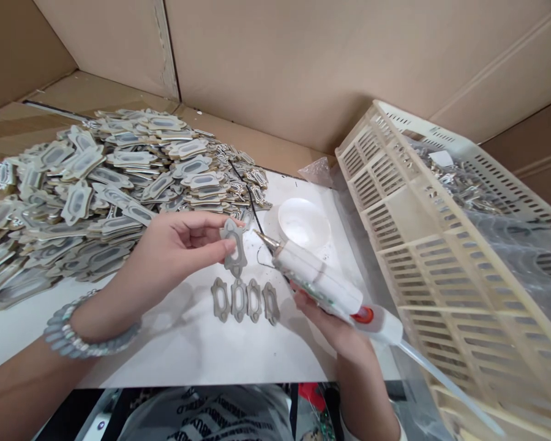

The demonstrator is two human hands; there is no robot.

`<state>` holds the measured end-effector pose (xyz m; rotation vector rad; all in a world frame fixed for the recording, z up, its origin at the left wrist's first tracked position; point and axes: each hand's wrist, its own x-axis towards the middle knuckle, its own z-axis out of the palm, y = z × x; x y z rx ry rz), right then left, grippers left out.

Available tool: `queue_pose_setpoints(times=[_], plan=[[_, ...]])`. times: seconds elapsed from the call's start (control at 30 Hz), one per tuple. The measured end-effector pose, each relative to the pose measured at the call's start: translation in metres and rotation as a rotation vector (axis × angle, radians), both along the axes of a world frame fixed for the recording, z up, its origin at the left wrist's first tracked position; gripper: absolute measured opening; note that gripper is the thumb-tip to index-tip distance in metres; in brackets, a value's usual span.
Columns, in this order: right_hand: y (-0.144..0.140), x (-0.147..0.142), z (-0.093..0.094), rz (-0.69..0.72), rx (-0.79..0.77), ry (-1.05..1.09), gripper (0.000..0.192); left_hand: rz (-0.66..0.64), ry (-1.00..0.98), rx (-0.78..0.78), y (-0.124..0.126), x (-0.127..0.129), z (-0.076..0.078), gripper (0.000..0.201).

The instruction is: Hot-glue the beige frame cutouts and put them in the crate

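Observation:
Between the thumb and fingers of my left hand (pixel 190 242) is a grey frame-shaped plate (pixel 233 248) with an oblong middle, held upright above the white table (pixel 174 361). My right hand (pixel 328 324) is wrapped round a white hot glue gun (pixel 321 275) from below. Its metal nozzle points left toward the held plate, a short gap away. A clear glue stick (pixel 450 383) juts out of the gun's rear. Just below the held plate, a short row of similar grey plates (pixel 239 300) lies side by side on the table.
A large heap of such plates (pixel 133 165) covers the left and back. Behind the gun sits a white round dish (pixel 303 222). A cream plastic crate (pixel 422 245) with small metal parts stands right. Cardboard walls (pixel 275 67) enclose the back; a black cord (pixel 252 205) crosses near the heap.

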<state>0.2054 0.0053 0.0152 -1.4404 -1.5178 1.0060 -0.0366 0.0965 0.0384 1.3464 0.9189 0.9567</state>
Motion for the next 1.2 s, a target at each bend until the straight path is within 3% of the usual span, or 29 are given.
queue_pose_setpoints(times=[0.3,0.97,1.2], plan=[[0.0032,-0.0064,0.0063,0.109,0.055,0.024,0.006,0.008,0.060,-0.032,-0.0035,-0.0014,-0.0059,0.028],[0.0029,-0.0091,0.0034,0.061,0.051,-0.063,0.013,-0.028,0.111,0.002,-0.0048,-0.0004,-0.0028,0.028],[0.0034,-0.0097,0.0035,0.064,0.058,-0.072,0.018,0.023,0.123,-0.033,-0.0042,0.0017,-0.0025,0.028]])
